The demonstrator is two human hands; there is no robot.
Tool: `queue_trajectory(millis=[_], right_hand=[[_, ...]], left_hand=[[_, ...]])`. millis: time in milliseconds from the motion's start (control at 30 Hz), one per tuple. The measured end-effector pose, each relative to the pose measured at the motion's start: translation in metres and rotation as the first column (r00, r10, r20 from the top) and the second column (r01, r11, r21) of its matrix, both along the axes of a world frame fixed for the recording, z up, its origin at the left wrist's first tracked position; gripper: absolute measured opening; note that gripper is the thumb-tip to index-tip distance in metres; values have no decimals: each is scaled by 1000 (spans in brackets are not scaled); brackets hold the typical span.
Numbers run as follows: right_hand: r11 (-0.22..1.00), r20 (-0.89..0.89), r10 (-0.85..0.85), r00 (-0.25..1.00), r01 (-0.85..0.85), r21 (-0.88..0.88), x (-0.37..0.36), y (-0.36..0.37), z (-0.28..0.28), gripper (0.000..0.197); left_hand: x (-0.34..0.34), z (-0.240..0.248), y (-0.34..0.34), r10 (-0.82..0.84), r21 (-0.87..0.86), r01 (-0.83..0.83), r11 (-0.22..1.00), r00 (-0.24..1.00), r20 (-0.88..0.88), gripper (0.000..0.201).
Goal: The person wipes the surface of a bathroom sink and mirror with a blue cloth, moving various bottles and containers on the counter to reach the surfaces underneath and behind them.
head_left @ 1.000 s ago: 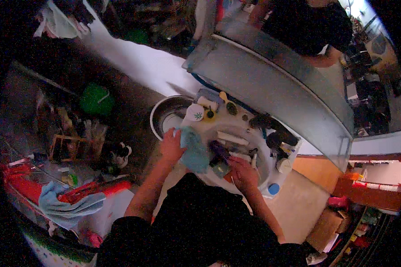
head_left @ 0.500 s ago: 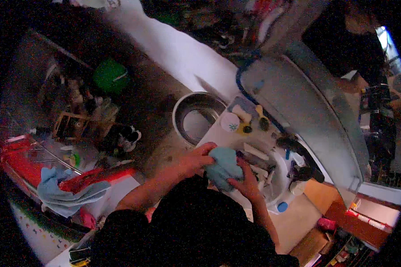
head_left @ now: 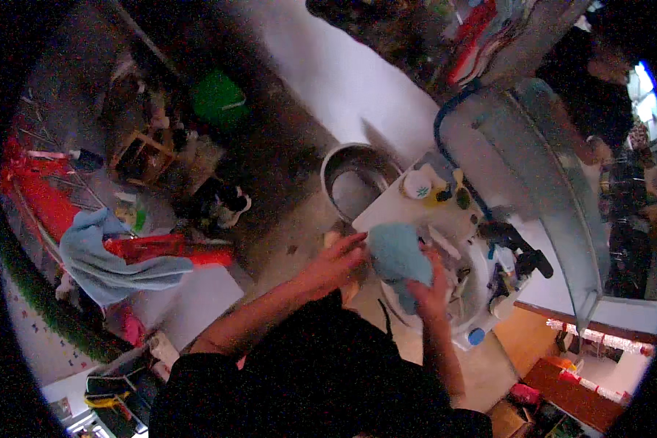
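Note:
In my right hand (head_left: pixel 432 290) is a light blue cloth (head_left: pixel 400 252), bunched up, with the fingers pressed against its right side. My left hand (head_left: pixel 339 264) is at the left edge of the cloth, its fingers stretched toward it and slightly blurred; whether they touch it is hard to make out. Under and beyond the cloth lies a white oval basin (head_left: pixel 478 310) holding several small things too blurred to name. Just past it are a round white lid-like piece (head_left: pixel 417 185) and a small yellow-handled brush (head_left: pixel 460 191).
A round metal bowl (head_left: pixel 332 175) stands beyond the basin. To the right leans a large grey mirror-like panel (head_left: pixel 518 146) with a blue edge. Another blue cloth (head_left: pixel 95 255) hangs over a red rack at the left. A green bucket (head_left: pixel 217 98) stands on the floor.
The whole view has shifted, so most things sit farther right. My left hand, gripping the cloth earlier, is now at its edge. My right hand still holds the cloth.

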State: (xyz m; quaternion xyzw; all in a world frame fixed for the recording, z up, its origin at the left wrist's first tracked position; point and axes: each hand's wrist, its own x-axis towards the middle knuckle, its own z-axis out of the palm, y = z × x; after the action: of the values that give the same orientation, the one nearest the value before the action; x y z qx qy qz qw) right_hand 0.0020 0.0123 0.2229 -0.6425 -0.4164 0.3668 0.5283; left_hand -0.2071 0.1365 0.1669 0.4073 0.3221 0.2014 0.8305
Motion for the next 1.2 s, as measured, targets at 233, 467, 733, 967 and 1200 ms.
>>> queue_trajectory(millis=[233,467,733,967,1200], right_hand=[[984,-602,74,795,-158,-88,-84,42,20,74],[985,0,119,993,-118,123,-142,118,6,79],[987,227,149,962,-158,22,-189,238,42,92],[960,568,-21,823,-141,240,-164,289,58,96],[971,331,189,925,-227,80,-119,345,53,82]], left_hand=[[1,74,13,94,-351,18,936,950,299,46],[-42,140,85,41,-155,-28,987,996,76,45],[-100,110,196,161,-398,-130,908,986,44,51],[-92,129,262,-193,-265,188,946,981,4,66],[-65,152,314,-320,-55,319,946,897,-305,67]])
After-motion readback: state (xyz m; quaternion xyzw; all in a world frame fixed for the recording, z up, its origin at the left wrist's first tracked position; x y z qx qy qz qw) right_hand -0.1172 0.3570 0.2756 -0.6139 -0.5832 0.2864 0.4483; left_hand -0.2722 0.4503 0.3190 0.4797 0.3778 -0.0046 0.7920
